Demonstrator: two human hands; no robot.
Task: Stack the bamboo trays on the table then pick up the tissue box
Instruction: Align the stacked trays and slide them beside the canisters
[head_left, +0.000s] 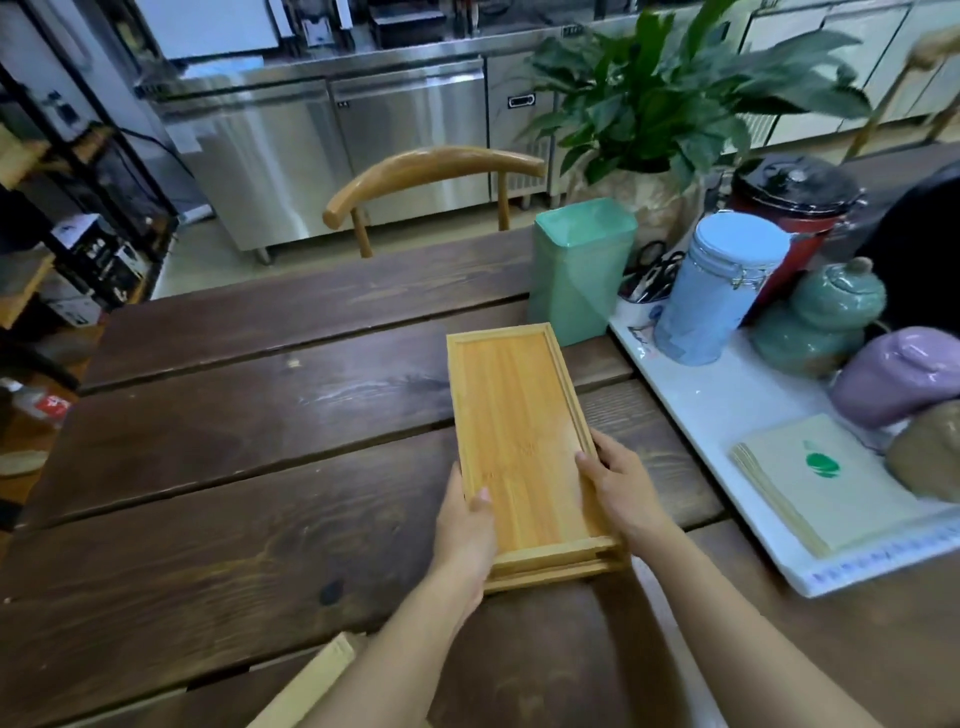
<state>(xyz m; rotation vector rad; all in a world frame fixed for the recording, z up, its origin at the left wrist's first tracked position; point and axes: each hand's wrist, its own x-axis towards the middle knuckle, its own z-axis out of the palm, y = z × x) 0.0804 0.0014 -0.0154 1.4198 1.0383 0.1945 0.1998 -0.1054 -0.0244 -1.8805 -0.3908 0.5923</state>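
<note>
A stack of bamboo trays (514, 410) lies lengthwise on the dark wooden table (234, 467), the top tray sitting slightly askew over the ones beneath. My left hand (465, 525) grips the stack's left long edge near its close end, thumb on the rim. My right hand (621, 483) holds the right long edge, fingers curled over the rim. A pale green box (579, 270), possibly the tissue box, stands upright just beyond the stack's far end.
A white tray (727, 395) at the right carries a blue canister (719, 286), ceramic jars, and a paper napkin pack (826, 478). A potted plant (670, 104) and a wooden chair (431, 171) stand behind. A light wooden piece (317, 680) lies at the near edge.
</note>
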